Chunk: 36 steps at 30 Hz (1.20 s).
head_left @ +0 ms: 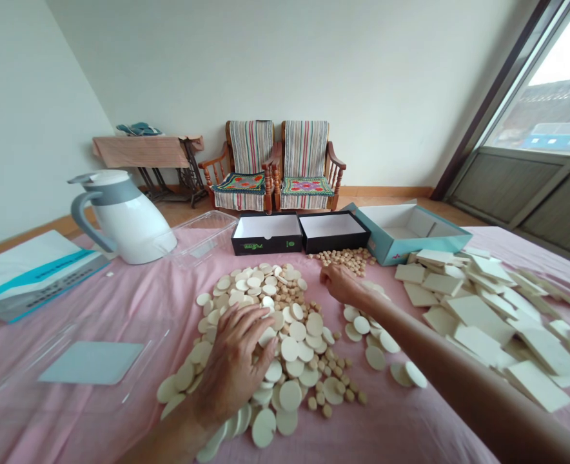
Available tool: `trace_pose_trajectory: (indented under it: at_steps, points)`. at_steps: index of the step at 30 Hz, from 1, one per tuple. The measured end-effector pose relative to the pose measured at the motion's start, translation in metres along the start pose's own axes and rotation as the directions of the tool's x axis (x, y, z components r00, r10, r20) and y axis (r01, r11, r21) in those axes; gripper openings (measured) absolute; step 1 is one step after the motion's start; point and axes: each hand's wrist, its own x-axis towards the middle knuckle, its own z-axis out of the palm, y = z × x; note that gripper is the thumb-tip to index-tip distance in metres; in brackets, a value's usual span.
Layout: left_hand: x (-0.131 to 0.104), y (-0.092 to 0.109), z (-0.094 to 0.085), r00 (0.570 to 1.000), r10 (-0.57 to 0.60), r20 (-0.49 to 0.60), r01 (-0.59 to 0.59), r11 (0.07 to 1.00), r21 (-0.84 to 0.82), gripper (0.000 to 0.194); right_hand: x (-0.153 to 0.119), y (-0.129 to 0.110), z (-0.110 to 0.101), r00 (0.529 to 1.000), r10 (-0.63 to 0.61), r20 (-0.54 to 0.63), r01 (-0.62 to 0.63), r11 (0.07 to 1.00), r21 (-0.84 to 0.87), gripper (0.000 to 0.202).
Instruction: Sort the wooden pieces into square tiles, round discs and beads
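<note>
My left hand (236, 351) lies palm down on a wide heap of pale round wooden discs (289, 396), its fingers spread. Small wooden beads or pegs (333, 368) are mixed into that heap, mostly along its right side. Over the pink cloth (324, 309), my right hand (342, 282) is closed with its fingers curled down; whatever they hold is hidden. Just beyond it is a separate pile of the small wooden pieces (355, 260). A smaller group of discs (374, 357) lies under and beside my right forearm.
Two black boxes (267, 243) (336, 241) and a teal box (418, 248) stand along the far edge. Square wooden tiles (478, 319) are heaped at right. On the left are a white-grey jug (137, 222), clear plastic trays (91, 362) and a white-blue carton (43, 277).
</note>
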Motion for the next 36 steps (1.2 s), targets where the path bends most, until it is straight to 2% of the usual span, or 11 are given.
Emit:
trace_pose_trajectory:
  at_steps: [4, 7, 10, 12, 16, 19, 26, 28, 30, 32, 36]
  points:
    - [0.000, 0.000, -0.001, 1.000, 0.001, -0.004, -0.001, 1.000, -0.004, 0.025, 0.000, -0.002, -0.004, 1.000, 0.010, -0.017, -0.010, 1.000, 0.007, 0.040]
    - [-0.001, 0.001, -0.001, 1.000, 0.002, -0.001, -0.002, 1.000, -0.007, 0.025, -0.007, -0.009, -0.011, 0.994, -0.075, 0.083, 0.070, 0.996, 0.058, 0.033]
    - [0.000, 0.001, -0.001, 1.000, -0.001, 0.000, 0.001, 1.000, -0.012, 0.023, -0.018, -0.019, -0.013, 0.956, -0.200, 0.215, 0.172, 0.975, 0.140, 0.019]
    - [0.000, 0.001, -0.001, 1.000, -0.002, -0.002, 0.002, 1.000, -0.011, 0.024, -0.024, -0.025, -0.011, 0.946, -0.218, 0.239, 0.188, 0.971, 0.145, 0.016]
    - [0.000, 0.001, 0.000, 1.000, 0.001, -0.011, -0.001, 1.000, -0.005, 0.025, -0.027, -0.030, -0.003, 0.970, -0.137, 0.202, 0.125, 0.990, 0.070, 0.014]
    - [0.000, 0.000, 0.000, 1.000, 0.003, -0.010, -0.003, 1.000, -0.007, 0.025, -0.020, -0.023, -0.002, 0.983, -0.095, 0.159, 0.089, 0.995, 0.045, 0.014]
    - [0.000, 0.000, -0.001, 1.000, 0.001, -0.012, -0.001, 1.000, -0.009, 0.026, 0.001, 0.005, -0.013, 0.991, 0.097, -0.087, -0.101, 0.994, -0.043, 0.031]
    - [0.000, 0.000, -0.001, 1.000, 0.000, -0.009, 0.000, 1.000, -0.011, 0.026, -0.002, 0.002, -0.012, 0.995, 0.046, -0.088, -0.047, 0.999, -0.014, 0.030]
    - [0.000, 0.000, -0.001, 1.000, 0.000, -0.006, 0.000, 1.000, -0.013, 0.025, -0.007, -0.006, -0.010, 0.997, -0.074, 0.003, 0.073, 0.996, 0.056, 0.027]
    - [0.000, 0.000, 0.000, 1.000, -0.002, -0.003, 0.002, 1.000, -0.012, 0.025, -0.014, -0.017, -0.008, 0.973, -0.198, 0.120, 0.179, 0.973, 0.148, 0.023]
    - [0.000, 0.000, 0.000, 1.000, -0.001, -0.002, 0.001, 1.000, -0.004, 0.024, -0.020, -0.033, -0.004, 0.945, -0.266, 0.190, 0.223, 0.950, 0.220, 0.023]
